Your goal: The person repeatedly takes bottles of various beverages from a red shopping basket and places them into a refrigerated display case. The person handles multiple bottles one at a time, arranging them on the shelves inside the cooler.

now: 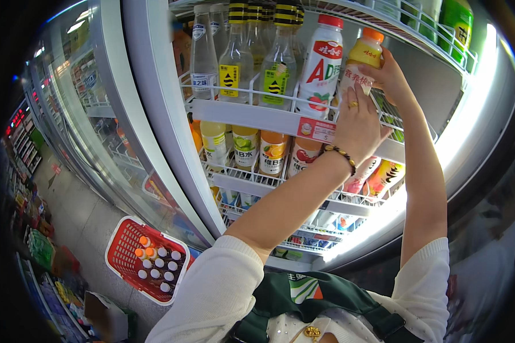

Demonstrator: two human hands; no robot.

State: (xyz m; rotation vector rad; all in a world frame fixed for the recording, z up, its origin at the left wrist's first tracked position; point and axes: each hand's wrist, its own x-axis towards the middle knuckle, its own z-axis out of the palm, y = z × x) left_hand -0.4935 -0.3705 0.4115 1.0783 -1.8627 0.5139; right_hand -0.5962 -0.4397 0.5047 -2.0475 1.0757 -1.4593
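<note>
An orange-capped plastic drink bottle (360,64) with a yellow upper part and pale label stands tilted at the right of a refrigerator shelf. My right hand (388,77) grips it from the right side, just below the shoulder. My left hand (360,124), with a ring and a braided bracelet, lays its fingers against the lower front of the same bottle, thumb spread out to the right. Whether those fingers grip or only press is hidden. Left of the bottle stands a white bottle (320,68) with a red cap, behind the white wire shelf rail (240,91).
Clear glass bottles (236,64) fill the shelf's left. Juice bottles (272,152) line the shelf below. A sliding door frame (154,85) bounds the left side. On the floor, a red basket (124,244) holds several orange- and white-capped bottles. An open cardboard box (107,315) stands nearby.
</note>
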